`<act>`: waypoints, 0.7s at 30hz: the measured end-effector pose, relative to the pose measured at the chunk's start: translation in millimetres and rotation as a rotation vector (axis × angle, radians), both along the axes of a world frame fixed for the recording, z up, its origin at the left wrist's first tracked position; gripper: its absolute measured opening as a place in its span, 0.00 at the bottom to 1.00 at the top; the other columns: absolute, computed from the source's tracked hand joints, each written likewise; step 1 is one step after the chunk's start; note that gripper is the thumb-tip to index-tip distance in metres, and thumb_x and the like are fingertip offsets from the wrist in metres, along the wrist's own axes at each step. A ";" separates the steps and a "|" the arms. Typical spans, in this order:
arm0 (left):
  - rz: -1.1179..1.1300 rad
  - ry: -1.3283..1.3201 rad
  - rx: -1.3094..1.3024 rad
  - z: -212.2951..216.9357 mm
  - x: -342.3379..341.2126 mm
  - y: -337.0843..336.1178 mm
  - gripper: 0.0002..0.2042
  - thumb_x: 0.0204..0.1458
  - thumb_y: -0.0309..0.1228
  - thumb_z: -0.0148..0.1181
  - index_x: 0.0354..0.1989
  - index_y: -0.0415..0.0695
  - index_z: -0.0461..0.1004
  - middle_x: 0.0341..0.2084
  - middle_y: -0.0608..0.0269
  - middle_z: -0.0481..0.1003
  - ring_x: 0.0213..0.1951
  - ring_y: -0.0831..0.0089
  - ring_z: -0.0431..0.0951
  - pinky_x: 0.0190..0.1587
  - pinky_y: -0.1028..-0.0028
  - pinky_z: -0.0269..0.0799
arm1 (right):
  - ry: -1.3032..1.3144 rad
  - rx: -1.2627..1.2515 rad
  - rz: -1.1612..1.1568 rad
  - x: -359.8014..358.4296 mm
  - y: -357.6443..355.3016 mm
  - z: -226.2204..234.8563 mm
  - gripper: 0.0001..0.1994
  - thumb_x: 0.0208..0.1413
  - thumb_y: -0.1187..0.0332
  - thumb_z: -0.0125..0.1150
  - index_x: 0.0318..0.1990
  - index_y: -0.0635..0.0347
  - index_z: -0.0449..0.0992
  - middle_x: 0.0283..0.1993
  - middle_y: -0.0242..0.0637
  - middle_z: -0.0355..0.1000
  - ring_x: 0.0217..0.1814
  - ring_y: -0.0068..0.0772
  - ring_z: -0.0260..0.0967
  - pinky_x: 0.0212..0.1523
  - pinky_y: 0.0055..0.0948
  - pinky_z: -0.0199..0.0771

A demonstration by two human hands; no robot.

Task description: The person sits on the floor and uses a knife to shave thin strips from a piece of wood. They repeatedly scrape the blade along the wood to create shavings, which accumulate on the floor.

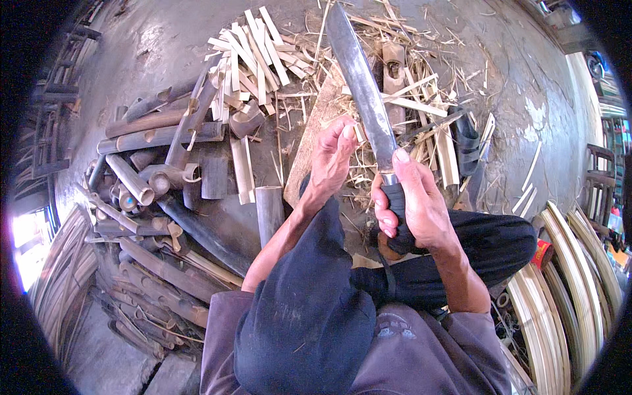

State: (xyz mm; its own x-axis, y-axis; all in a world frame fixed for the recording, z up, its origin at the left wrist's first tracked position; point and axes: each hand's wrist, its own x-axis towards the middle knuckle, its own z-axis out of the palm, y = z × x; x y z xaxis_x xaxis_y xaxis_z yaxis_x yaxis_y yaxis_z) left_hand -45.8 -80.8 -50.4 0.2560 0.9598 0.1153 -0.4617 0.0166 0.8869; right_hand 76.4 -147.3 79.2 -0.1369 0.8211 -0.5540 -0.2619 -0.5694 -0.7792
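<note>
My right hand [421, 204] is wrapped round the dark handle of a large machete [362, 82], thumb lying at the base of the blade. Its broad steel blade points up and away, tilted a little to the left. Close beside the blade, my left hand [329, 158] pinches a small pale bamboo piece [359, 132] between thumb and fingers. Most of that piece is hidden by the fingers. Beneath the left hand, a wooden board [315, 125] lies on the floor among shavings. The blade covers part of the scraps behind it.
Split bamboo strips [257, 56] are heaped at the far middle. Dark bamboo tubes [164, 135] pile up on the left. More strips and a black sandal [467, 141] lie beyond my right hand. Curved bundles of pale slats [540, 316] stand at the right.
</note>
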 end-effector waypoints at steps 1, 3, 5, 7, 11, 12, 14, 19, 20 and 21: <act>0.005 -0.009 -0.005 0.7 2.3 -0.7 0.16 0.64 0.43 0.48 0.29 0.45 0.68 0.22 0.79 0.59 0.25 0.87 0.53 0.29 0.83 0.49 | 0.006 -0.010 0.013 0.5 -0.1 0.1 0.22 0.66 0.47 0.39 0.37 0.59 0.63 0.22 0.30 0.63 0.15 0.19 0.60 0.14 0.22 0.63; 0.000 -0.005 -0.006 -1.5 2.3 -1.2 0.16 0.64 0.43 0.48 0.28 0.45 0.68 0.22 0.79 0.58 0.25 0.87 0.53 0.28 0.83 0.48 | 0.000 -0.013 0.007 0.5 -0.5 1.7 0.22 0.67 0.47 0.39 0.39 0.59 0.64 0.22 0.30 0.63 0.15 0.19 0.60 0.14 0.22 0.63; -0.020 0.020 0.001 -7.0 -1.1 -1.0 0.16 0.64 0.43 0.48 0.28 0.45 0.67 0.22 0.80 0.58 0.25 0.87 0.53 0.28 0.83 0.49 | -0.003 -0.014 0.007 0.7 -0.6 3.4 0.22 0.67 0.47 0.38 0.41 0.59 0.65 0.22 0.30 0.63 0.15 0.18 0.61 0.14 0.22 0.63; -0.023 -0.012 -0.004 -7.7 1.1 -1.1 0.15 0.64 0.42 0.48 0.28 0.45 0.67 0.22 0.80 0.58 0.26 0.87 0.53 0.28 0.83 0.49 | -0.007 -0.012 0.013 1.3 -0.5 4.4 0.21 0.67 0.48 0.38 0.43 0.59 0.65 0.22 0.30 0.63 0.15 0.18 0.61 0.14 0.22 0.63; -0.023 -0.024 -0.061 -4.7 4.6 -2.3 0.15 0.64 0.41 0.48 0.28 0.45 0.67 0.22 0.80 0.58 0.26 0.87 0.54 0.28 0.83 0.49 | -0.056 -0.019 -0.008 -1.1 -0.8 8.3 0.26 0.66 0.46 0.39 0.30 0.63 0.66 0.20 0.31 0.61 0.13 0.19 0.58 0.13 0.21 0.61; -0.020 -0.008 -0.053 -3.2 4.7 -2.3 0.15 0.64 0.41 0.48 0.29 0.45 0.67 0.22 0.80 0.59 0.26 0.87 0.54 0.28 0.83 0.49 | -0.061 -0.021 -0.005 -0.8 -0.7 9.4 0.27 0.66 0.45 0.39 0.29 0.63 0.65 0.20 0.31 0.61 0.13 0.19 0.58 0.12 0.21 0.61; -0.016 0.022 -0.038 -1.1 4.3 -1.9 0.14 0.64 0.41 0.48 0.29 0.45 0.68 0.22 0.80 0.59 0.26 0.87 0.54 0.28 0.84 0.50 | -0.061 -0.027 0.014 0.9 -0.5 9.2 0.24 0.66 0.46 0.38 0.34 0.61 0.65 0.20 0.30 0.61 0.14 0.19 0.58 0.13 0.22 0.61; -0.029 0.000 -0.025 -6.3 4.5 -2.2 0.14 0.64 0.41 0.48 0.32 0.44 0.69 0.22 0.79 0.61 0.26 0.87 0.56 0.28 0.84 0.50 | -0.034 -0.069 0.027 2.7 -2.3 8.2 0.21 0.68 0.49 0.37 0.47 0.59 0.66 0.22 0.29 0.62 0.15 0.18 0.60 0.14 0.22 0.62; -0.034 -0.003 -0.037 -3.8 4.9 -2.4 0.13 0.64 0.41 0.48 0.32 0.44 0.69 0.22 0.79 0.62 0.26 0.87 0.56 0.28 0.84 0.50 | -0.044 -0.052 0.003 0.5 -3.2 8.9 0.22 0.67 0.48 0.38 0.44 0.60 0.66 0.22 0.30 0.62 0.15 0.18 0.59 0.14 0.22 0.62; -0.032 0.002 -0.049 -2.7 5.1 -2.8 0.14 0.64 0.41 0.49 0.32 0.44 0.69 0.22 0.79 0.62 0.26 0.87 0.56 0.28 0.84 0.50 | -0.053 -0.034 -0.018 -2.5 -4.7 8.9 0.23 0.67 0.48 0.38 0.40 0.61 0.66 0.21 0.30 0.62 0.15 0.19 0.59 0.14 0.22 0.62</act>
